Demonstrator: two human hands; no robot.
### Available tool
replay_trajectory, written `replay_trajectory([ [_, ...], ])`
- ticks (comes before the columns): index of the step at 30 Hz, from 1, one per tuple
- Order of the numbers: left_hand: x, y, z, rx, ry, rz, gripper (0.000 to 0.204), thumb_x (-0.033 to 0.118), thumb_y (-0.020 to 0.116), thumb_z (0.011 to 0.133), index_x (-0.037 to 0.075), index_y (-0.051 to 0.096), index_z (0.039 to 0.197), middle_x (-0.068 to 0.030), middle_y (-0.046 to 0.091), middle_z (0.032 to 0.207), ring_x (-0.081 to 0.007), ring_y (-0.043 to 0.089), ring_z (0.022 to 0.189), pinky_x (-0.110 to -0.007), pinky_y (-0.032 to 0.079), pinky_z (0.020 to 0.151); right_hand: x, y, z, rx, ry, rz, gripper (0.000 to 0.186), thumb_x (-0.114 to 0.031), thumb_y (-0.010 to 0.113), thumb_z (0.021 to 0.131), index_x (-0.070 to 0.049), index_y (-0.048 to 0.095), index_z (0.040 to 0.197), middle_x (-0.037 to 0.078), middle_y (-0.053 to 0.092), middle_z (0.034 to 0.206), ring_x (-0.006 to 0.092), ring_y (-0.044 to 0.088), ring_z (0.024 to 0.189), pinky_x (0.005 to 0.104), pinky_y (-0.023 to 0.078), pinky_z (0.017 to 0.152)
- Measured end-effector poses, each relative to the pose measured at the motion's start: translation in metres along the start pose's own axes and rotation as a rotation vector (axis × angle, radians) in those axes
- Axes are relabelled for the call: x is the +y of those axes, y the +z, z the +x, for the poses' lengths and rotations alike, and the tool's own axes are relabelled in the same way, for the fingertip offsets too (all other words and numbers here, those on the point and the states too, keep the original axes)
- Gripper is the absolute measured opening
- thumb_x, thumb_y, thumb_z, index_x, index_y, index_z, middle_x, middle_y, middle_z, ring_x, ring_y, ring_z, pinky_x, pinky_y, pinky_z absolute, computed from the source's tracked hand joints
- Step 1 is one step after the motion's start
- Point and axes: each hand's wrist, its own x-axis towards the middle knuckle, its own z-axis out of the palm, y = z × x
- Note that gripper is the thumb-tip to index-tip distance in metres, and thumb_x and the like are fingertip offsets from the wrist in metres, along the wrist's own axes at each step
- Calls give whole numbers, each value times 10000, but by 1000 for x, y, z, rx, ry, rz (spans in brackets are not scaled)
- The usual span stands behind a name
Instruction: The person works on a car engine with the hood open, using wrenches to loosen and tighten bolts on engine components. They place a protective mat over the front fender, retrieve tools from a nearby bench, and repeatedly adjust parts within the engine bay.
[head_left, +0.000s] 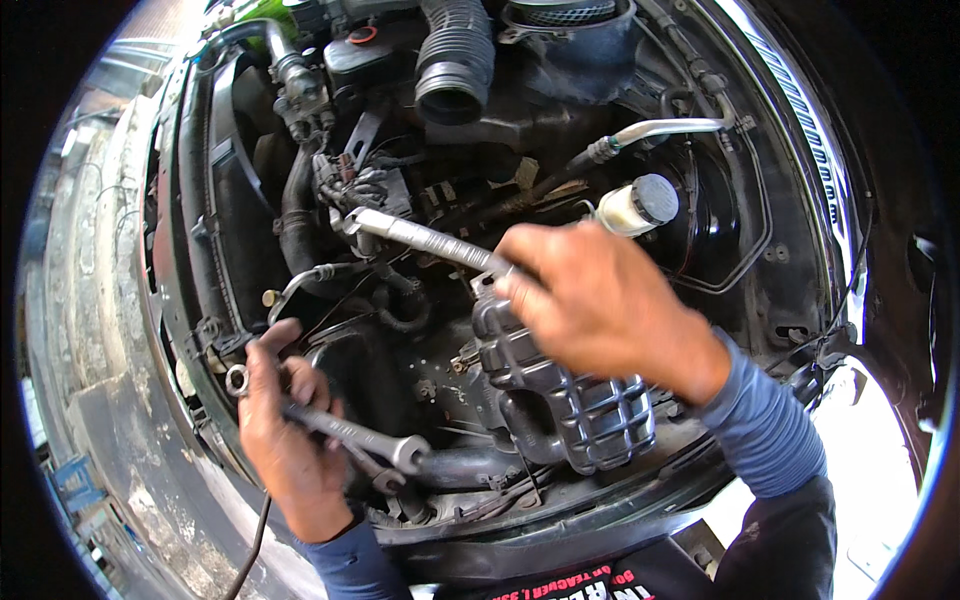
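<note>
My left hand is closed around a silver combination wrench, whose open jaw points toward the middle of the engine bay. A second open jaw shows just below it, apparently from another wrench in the same hand. My right hand grips the near end of a long silver wrench. The far end of that tool lies over wiring and connectors; whether it touches them I cannot tell. Beneath my right hand sits a ribbed black plastic box.
A white fluid reservoir with a grey cap stands beyond my right hand. An open corrugated air hose hangs at the top. Metal pipes run along the right side, and the radiator lines the left. Hoses fill the bay's middle.
</note>
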Motion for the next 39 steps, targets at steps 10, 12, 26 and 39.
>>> replay_trajectory([
  [10, -17, -25, 11, 62, 18, 73, 373, 378, 496, 1081, 40, 617, 1179, 65, 374, 643, -11, 291, 481, -179, 215, 393, 52, 27, 126, -383, 239, -328, 311, -163, 563, 868, -35, 747, 1083, 222, 709, 1157, 382, 669, 1126, 465, 531, 931],
  [12, -18, -35, 14, -16, 36, 49, 335, 363, 489, 1085, 59, 613, 1145, 71, 362, 642, -9, 285, 479, -168, 213, 378, 74, 50, 151, -447, 288, -277, 335, -178, 562, 897, 0, 721, 1132, 237, 706, 1154, 394, 675, 1113, 471, 531, 922],
  [26, -21, -47, 19, 93, 44, 146, 324, 408, 535, 1058, 109, 640, 1125, 98, 413, 632, -2, 303, 463, -184, 215, 391, 143, 150, 237, -591, -165, -476, 351, -199, 543, 899, -8, 734, 1122, 216, 702, 1186, 371, 676, 1118, 438, 550, 934],
  [39, -17, -49, 19, 8, 62, 113, 335, 385, 481, 1083, 61, 551, 1126, 68, 309, 641, -17, 272, 480, -181, 193, 352, 141, 139, 265, -616, -387, -700, 266, -114, 558, 885, -4, 769, 1005, 196, 749, 975, 338, 734, 896, 443, 587, 795],
])
